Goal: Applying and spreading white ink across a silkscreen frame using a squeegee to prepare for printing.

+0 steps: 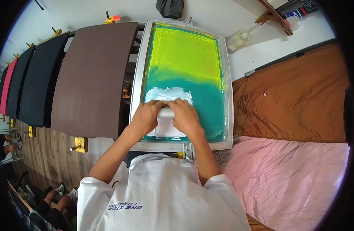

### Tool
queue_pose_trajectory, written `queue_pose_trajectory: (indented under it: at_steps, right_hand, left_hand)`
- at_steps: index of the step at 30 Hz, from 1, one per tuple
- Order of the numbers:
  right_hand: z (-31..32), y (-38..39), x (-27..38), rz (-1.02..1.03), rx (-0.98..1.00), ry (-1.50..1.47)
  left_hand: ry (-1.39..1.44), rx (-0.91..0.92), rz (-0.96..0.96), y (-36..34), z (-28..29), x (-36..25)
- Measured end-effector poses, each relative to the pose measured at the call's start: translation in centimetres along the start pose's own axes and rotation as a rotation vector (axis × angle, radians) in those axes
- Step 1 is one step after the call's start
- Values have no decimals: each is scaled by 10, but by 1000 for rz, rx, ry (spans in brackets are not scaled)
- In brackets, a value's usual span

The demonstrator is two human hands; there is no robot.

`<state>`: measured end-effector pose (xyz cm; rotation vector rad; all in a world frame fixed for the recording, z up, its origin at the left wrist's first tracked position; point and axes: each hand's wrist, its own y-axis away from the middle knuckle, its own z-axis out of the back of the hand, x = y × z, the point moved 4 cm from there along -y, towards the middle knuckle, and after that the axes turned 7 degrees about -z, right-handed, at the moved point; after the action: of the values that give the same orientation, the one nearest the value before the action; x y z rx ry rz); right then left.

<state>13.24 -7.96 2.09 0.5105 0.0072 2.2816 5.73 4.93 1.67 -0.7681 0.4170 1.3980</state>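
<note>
While the pale bar (166, 112) lies crosswise, long axis running left to right, toward the near left corner of the framed screen (230, 115), the left hand (147, 115) and right hand (183, 115) hold it in curled fingers. White paste (166, 93) lies just beyond; a brown board (94, 81) flanks the screen's left edge, brown cloth (292, 92) its right.

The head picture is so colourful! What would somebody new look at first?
Probably the framed screen in the middle, bright yellow-green at the far end and teal nearer the person. On it, the left hand and right hand grip a pale tool, with whitish paste just beyond. To the right lie brown cloth and pink cloth.
</note>
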Motion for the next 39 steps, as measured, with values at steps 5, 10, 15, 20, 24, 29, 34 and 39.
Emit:
queue_pose_trajectory:
  at_steps: [5, 10, 15, 20, 24, 29, 34, 39]
  right_hand:
    - [-16, 66, 13, 41, -57, -76]
    - [-11, 102, 17, -15, 142, -111]
    - [6, 61, -3, -40, 29, -32]
    - [10, 22, -16, -72, -101, -36]
    - [-13, 67, -8, -70, -82, -50]
    - [-17, 117, 12, -34, -29, -80]
    - [-3, 82, 2, -73, -19, -79]
    - [-1, 23, -9, -12, -205, -14]
  left_hand:
    - [-127, 170, 24, 66, -25, -26]
    - [-28, 330, 121, 85, -18, -57]
    - [-16, 255, 32, 29, -10, -44]
    - [-73, 38, -92, -6, -20, -16]
    - [-133, 141, -56, 42, -38, -29]
    - [-152, 269, 25, 91, -34, -59]
    - [-91, 209, -29, 44, -14, -52]
    - [-84, 71, -29, -3, -2, -30]
